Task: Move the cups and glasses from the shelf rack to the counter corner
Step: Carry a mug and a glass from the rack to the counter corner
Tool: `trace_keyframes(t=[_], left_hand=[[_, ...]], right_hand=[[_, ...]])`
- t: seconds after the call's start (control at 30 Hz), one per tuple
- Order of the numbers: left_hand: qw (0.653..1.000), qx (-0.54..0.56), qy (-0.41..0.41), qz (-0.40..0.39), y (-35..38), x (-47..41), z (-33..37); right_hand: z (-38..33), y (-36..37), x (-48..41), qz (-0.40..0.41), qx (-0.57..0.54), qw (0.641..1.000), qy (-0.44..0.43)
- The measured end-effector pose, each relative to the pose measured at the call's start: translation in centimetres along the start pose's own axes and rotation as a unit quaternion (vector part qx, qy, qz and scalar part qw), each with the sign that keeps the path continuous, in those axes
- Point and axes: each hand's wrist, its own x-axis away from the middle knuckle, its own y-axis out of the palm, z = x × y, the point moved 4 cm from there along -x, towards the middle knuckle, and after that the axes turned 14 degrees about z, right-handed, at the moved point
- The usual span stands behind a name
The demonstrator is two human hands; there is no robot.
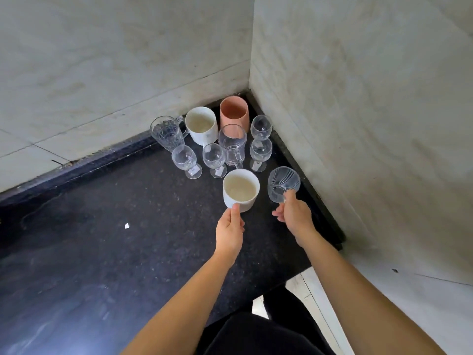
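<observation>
My left hand [230, 230] grips the near wall of a white cup [240, 192] at the front of the group on the dark counter [115, 239]. My right hand [294, 213] holds a ribbed clear glass [283, 184] by its near rim, just right of that cup. Behind them, in the corner, stand a second white cup [201, 125], a pink cup [234, 112], a cut-glass mug [167, 133], a clear handled mug [232, 144] and several small stemmed glasses [214, 158]. I cannot tell whether the held cup and glass rest on the counter.
Pale marble walls [358, 111] close the corner at the back and right. The counter's right edge [330, 226] runs close beside my right hand. A small white scrap [126, 226] lies on the counter to the left. The shelf rack is out of view.
</observation>
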Motion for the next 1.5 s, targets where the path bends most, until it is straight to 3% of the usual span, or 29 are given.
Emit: trace_keyframes(t=[0.5, 0.67, 0.77, 0.9, 1.0, 1.1, 1.2, 1.3, 1.5], left_hand=[[0.999, -0.015, -0.002, 0.028, 3.9, -0.7, -0.8], [0.999, -0.02, -0.042, 0.01, 4.3, -0.8, -1.2], [0.996, -0.066, -0.057, -0.004, 3.9, -0.3, -0.5], [0.981, -0.194, 0.014, 0.023, 1.8, 0.1, 2.8], [0.963, -0.238, 0.079, 0.096, -2.1, 1.0, 6.0], [0.937, -0.248, 0.124, 0.21, -8.7, 3.1, 8.4], [0.907, -0.254, 0.127, 0.312, -16.6, 7.0, 8.3], [0.867, -0.252, 0.077, 0.422, -24.4, 12.6, 5.3], [0.792, -0.221, -0.006, 0.57, -36.5, 26.2, -3.5]], right_hand=[[-1.3, 0.8, -2.8, -0.052, 0.045, 0.997, -0.039], [-1.8, 0.0, -2.5, -0.07, 0.084, 0.99, -0.085], [-2.2, -0.8, -2.2, -0.051, 0.126, 0.982, -0.128], [-3.9, -3.1, -0.6, 0.033, 0.168, 0.965, -0.199], [-7.1, -3.7, 2.0, 0.099, 0.125, 0.926, -0.342], [-10.2, -1.8, 5.4, 0.078, 0.098, 0.873, -0.472], [-11.9, 2.0, 10.5, 0.0, 0.077, 0.824, -0.561], [-11.4, 5.8, 17.5, -0.101, 0.084, 0.775, -0.619], [-4.5, 10.0, 34.7, -0.263, 0.077, 0.684, -0.676]])
